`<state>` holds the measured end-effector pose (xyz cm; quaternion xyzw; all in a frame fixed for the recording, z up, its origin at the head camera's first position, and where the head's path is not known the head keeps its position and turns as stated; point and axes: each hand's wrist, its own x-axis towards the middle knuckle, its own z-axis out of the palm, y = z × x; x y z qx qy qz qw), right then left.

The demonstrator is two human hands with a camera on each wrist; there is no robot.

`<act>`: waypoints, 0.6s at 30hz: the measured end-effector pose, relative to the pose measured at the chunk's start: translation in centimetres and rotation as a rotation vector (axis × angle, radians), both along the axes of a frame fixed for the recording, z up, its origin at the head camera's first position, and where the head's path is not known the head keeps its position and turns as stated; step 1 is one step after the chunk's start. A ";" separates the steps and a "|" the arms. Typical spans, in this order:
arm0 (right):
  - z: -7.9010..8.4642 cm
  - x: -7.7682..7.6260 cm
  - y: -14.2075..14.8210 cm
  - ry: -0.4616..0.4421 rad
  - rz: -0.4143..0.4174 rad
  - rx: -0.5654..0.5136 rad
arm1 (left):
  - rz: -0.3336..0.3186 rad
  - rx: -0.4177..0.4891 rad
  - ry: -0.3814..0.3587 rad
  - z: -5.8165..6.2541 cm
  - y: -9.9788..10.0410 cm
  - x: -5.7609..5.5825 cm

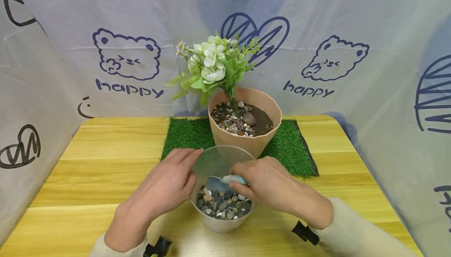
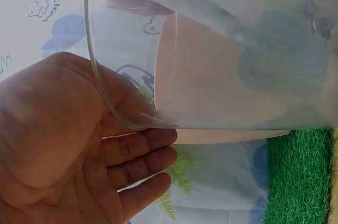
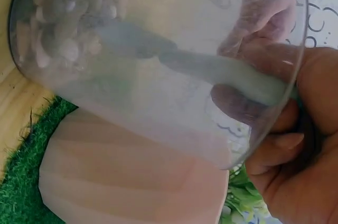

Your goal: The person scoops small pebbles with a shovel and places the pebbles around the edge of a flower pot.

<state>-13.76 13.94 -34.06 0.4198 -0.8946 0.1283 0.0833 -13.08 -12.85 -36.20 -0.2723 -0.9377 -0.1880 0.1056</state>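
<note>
A clear plastic bucket (image 1: pixel 229 223) stands near the table's front, with grey, brown and white pebbles (image 1: pixel 223 206) in its bottom. My left hand (image 1: pixel 169 180) rests at the bucket's left rim, its fingers loosely extended; the left wrist view shows the fingertips (image 2: pixel 168 156) beside the clear wall. With my right hand (image 1: pixel 266 182) I grip a small garden trowel by its white and teal handle (image 1: pixel 234 179). Inside the bucket, the trowel's blue-grey blade (image 1: pixel 216 184) slants down to the pebbles. The blade's tip is hidden among them.
Right behind the bucket is a peach flowerpot (image 1: pixel 243 141) holding soil, pebbles and a white flower bouquet (image 1: pixel 213 63). The pot stands on a green turf mat (image 1: pixel 294 147) on the wooden table (image 1: pixel 105 171). A printed curtain (image 1: pixel 190 10) surrounds the table's back and sides.
</note>
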 end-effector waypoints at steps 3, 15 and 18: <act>0.6 0.2 0.3 -0.026 0.042 0.029 | -0.003 0.007 0.000 -0.1 0.0 0.0; 2.1 0.4 1.7 0.305 -0.018 0.020 | -0.018 0.018 -0.005 -0.2 0.0 0.0; 1.6 0.4 1.2 0.393 0.001 0.074 | -0.019 0.018 -0.005 -0.2 0.0 0.0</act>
